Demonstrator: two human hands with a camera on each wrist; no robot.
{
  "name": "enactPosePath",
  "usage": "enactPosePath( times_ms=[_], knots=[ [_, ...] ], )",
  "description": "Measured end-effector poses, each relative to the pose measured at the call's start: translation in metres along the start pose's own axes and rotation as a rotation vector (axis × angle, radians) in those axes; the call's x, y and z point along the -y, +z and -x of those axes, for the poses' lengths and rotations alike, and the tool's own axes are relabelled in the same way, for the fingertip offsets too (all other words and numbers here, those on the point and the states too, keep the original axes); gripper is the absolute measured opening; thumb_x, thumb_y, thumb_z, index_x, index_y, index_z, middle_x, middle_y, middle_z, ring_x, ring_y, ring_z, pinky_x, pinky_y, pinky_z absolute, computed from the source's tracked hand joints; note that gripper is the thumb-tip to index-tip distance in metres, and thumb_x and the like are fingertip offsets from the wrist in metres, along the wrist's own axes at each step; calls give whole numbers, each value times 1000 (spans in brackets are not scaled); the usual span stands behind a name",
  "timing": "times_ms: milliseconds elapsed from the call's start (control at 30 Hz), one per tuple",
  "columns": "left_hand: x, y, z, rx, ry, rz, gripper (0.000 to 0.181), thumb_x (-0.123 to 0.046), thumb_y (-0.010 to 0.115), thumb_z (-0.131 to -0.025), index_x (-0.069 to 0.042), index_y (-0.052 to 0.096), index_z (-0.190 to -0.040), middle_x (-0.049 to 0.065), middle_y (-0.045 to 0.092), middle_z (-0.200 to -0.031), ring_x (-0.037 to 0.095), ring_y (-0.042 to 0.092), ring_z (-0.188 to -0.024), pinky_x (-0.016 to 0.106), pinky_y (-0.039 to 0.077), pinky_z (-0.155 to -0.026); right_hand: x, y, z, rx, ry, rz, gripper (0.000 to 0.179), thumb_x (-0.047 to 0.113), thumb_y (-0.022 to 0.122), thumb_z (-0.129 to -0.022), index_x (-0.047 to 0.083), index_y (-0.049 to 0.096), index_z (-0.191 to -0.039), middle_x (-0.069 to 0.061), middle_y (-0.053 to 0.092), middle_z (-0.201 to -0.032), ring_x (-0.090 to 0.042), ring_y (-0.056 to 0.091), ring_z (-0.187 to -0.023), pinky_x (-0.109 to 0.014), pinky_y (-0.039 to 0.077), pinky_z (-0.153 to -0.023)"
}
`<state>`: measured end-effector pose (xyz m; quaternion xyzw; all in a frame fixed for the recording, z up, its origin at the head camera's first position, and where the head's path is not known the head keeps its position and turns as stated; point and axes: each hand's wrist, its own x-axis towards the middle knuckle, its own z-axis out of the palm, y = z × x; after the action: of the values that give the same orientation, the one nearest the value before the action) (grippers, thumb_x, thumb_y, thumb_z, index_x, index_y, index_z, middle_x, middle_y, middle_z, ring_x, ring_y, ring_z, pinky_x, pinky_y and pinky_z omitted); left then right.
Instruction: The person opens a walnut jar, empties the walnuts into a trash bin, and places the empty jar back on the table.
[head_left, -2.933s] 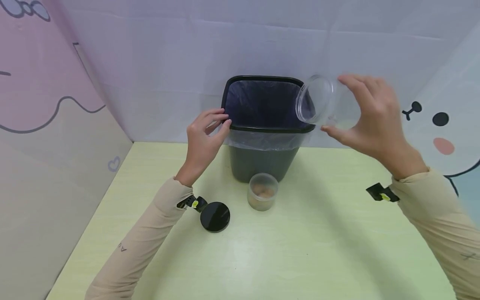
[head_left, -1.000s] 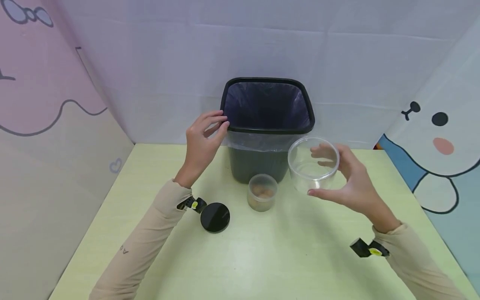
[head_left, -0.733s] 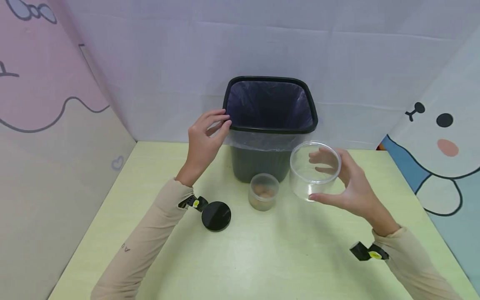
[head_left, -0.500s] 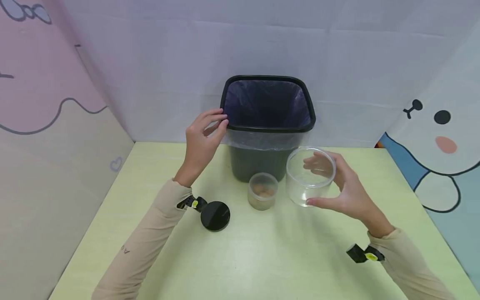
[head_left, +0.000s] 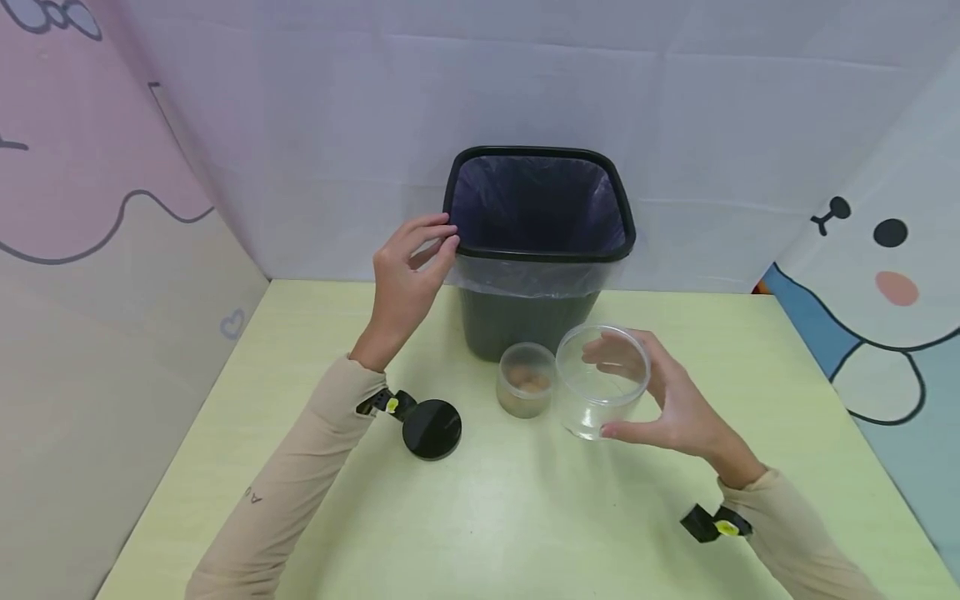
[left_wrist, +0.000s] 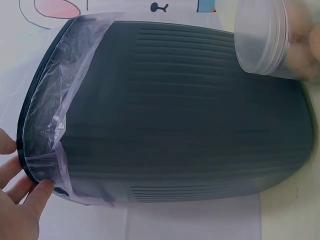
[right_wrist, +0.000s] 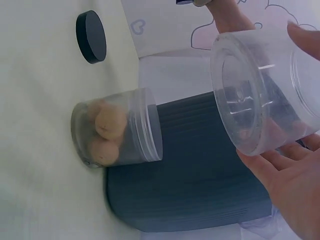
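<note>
With its fingers on the rim and its thumb outside, my left hand (head_left: 407, 279) pinches the left edge of a dark trash bin (head_left: 498, 321), lined with a thin clear bag (left_wrist: 52, 100). My right hand (head_left: 671, 408) grips a clear, wide plastic jar (right_wrist: 245, 95) from the right, thumb in front and fingers behind. The jar is upright with its mouth up, bare inside, and its underside shows above the table in the right wrist view. Just left of it, a smaller jar (head_left: 522, 406) with several round brown things (right_wrist: 109, 122) in it stands before the bin.
A round black lid (head_left: 432, 429) lies flat on the pale yellow-green table (head_left: 480, 525), left of the small jar and near my left wrist. Behind the bin hangs a white cloth wall (head_left: 337, 125). Printed cartoon panels stand at both sides.
My right hand has brought the wide jar from tilted beside the bin's mouth to upright, then lower and leftward, close to the small jar. My left hand has stayed on the rim.
</note>
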<state>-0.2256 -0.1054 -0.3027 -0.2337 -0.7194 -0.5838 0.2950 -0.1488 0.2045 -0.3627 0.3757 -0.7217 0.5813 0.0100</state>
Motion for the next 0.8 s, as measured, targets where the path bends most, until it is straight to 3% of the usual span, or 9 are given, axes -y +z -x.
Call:
enactPosePath(
  times_ms=[300, 800],
  knots=[
    [-2, 0, 0, 0, 8, -1, 16, 5, 61, -87, 13, 67, -100, 28, 58, -114, 36, 56, -110, 42, 51, -90, -12, 11, 6, 45, 11, 25, 93, -8, 87, -54, -4, 37, -133, -24, 51, -126, -38, 52, -115, -33, 46, -98],
    [-3, 2, -1, 1, 5, 9, 16, 6, 61, -87, 14, 66, -100, 28, 58, -114, 37, 56, -110, 46, 51, -90, -24, 31, 19, 105, 155, 44, 88, 13, 90, -62, 7, 40, -134, -13, 52, -128, -32, 51, -118, -35, 44, -99]
  ],
)
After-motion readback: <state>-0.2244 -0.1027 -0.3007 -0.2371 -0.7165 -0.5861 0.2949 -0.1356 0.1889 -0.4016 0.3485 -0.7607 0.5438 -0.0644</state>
